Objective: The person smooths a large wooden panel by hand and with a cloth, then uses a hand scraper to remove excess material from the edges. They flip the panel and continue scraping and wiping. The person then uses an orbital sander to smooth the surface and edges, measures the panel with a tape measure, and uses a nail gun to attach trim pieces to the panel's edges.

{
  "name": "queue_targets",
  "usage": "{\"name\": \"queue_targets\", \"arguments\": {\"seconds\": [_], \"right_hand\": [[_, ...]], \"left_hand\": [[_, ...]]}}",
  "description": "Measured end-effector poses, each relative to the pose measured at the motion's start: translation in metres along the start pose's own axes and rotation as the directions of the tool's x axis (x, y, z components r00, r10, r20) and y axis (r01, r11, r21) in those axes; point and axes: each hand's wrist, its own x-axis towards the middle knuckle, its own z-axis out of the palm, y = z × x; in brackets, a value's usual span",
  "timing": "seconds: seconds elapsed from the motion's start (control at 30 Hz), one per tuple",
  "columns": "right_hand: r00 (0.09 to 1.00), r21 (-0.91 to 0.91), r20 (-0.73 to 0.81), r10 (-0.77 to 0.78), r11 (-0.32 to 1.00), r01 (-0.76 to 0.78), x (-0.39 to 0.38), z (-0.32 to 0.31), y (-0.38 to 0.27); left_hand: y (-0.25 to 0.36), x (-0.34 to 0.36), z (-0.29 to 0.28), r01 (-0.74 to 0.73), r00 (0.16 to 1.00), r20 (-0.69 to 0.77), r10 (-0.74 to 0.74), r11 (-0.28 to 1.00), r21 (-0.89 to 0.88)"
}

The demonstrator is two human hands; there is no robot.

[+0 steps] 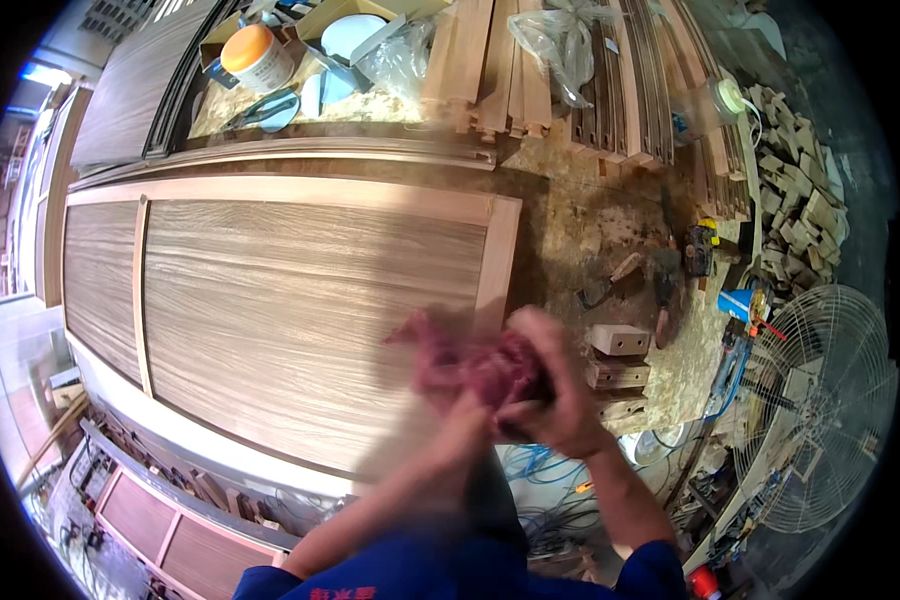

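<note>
A dark red cloth (440,370) is bunched between my two hands, over the near right corner of a framed wooden panel (310,280). My left hand (467,422) is closed on the cloth's lower side, its fingers partly hidden. Wrapped round the right side of the cloth is my right hand (562,390), with a dark patch under its fingers that I cannot make out. Motion smears both hands and the cloth. The panel lies flat, with pale frame strips around brown grained boards. Just right of my right hand are small wooden blocks with holes (620,340).
Long wooden strips (510,70) and plastic bags (560,45) lie at the back. An orange-lidded tub (257,60) stands at the back left. Hand tools (625,275) lie right of the panel. A wire-caged fan (815,405) and a pile of offcuts (795,185) are beyond the right edge.
</note>
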Motion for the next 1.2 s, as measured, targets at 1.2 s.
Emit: {"name": "queue_targets", "arguments": {"seconds": [1.2], "right_hand": [[0.901, -0.327, -0.43, 0.057, 0.92, -0.215, 0.14, 0.135, 0.151]], "left_hand": [[-0.031, 0.095, -0.137, 0.09, 0.646, -0.302, 0.701, 0.324, 0.942]]}}
